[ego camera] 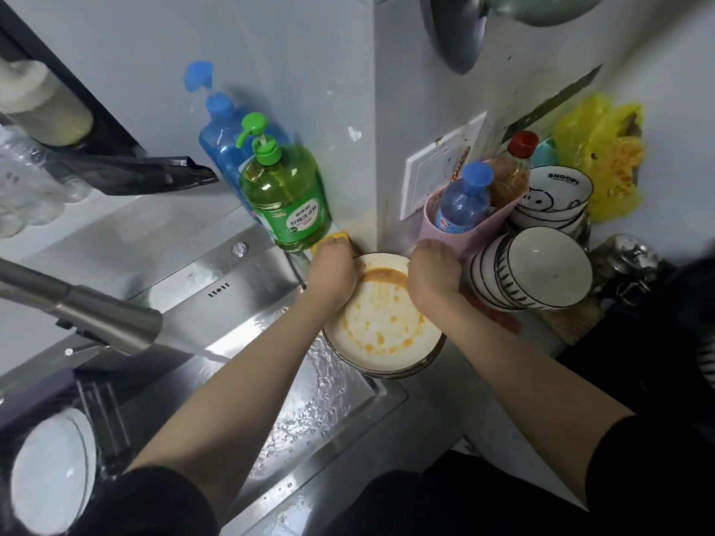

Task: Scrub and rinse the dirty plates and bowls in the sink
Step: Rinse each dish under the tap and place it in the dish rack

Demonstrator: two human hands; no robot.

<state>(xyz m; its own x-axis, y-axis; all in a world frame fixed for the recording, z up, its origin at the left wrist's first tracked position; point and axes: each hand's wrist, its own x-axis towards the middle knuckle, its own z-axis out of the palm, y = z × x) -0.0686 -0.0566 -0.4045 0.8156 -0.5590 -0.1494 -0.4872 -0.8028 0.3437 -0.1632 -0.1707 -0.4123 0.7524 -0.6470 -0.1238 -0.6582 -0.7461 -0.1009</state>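
Both hands on stack of dirty plates (381, 323) at sink (232, 303) edge. Left hand (332, 270) fingers grasp rim, prob. w/ yellow sponge (336, 238). Right hand (433, 272) fingers curl over far rim.

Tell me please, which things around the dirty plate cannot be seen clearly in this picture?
- Yellow sponge, head view: mostly hidden under the left hand.
- Right hand fingers: hidden behind its own back, so its grip is unclear.
- Plates under the dirty plate: only rims show; count unclear.
- White dish, lower left: blurred.
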